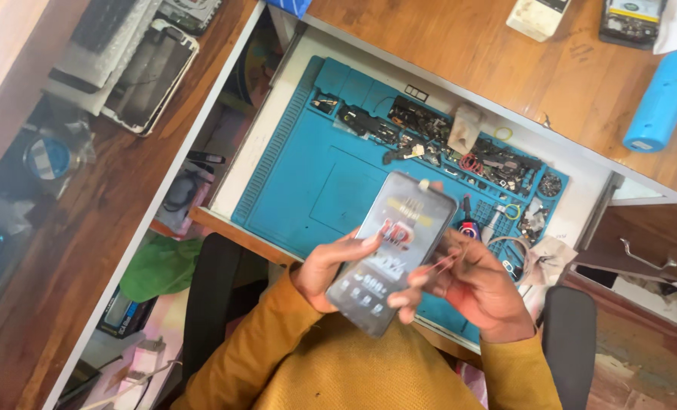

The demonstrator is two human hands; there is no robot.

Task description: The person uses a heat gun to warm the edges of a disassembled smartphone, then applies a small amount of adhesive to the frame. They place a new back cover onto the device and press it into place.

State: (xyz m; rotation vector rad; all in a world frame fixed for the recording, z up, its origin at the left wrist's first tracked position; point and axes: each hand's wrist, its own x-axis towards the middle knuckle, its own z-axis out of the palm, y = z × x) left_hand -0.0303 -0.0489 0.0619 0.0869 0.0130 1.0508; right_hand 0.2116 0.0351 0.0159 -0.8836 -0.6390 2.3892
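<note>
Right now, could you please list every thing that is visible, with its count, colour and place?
Flat dark phone-sized panel with printed film: one, dark grey, held in both hands over the mat.
Blue rubber work mat: one, blue, on the white pull-out shelf.
Small loose parts in the mat's trays: many, mostly black, along the mat's far edge.
Blue cylindrical bottle: one, blue, lying on the wooden desk, far right.
White-framed screen panel: one, dark, on the left wooden desk.
Green cloth: one, green, below the left desk.
Left hand: holds the panel's left edge.
Right hand: holds its right edge.
</note>
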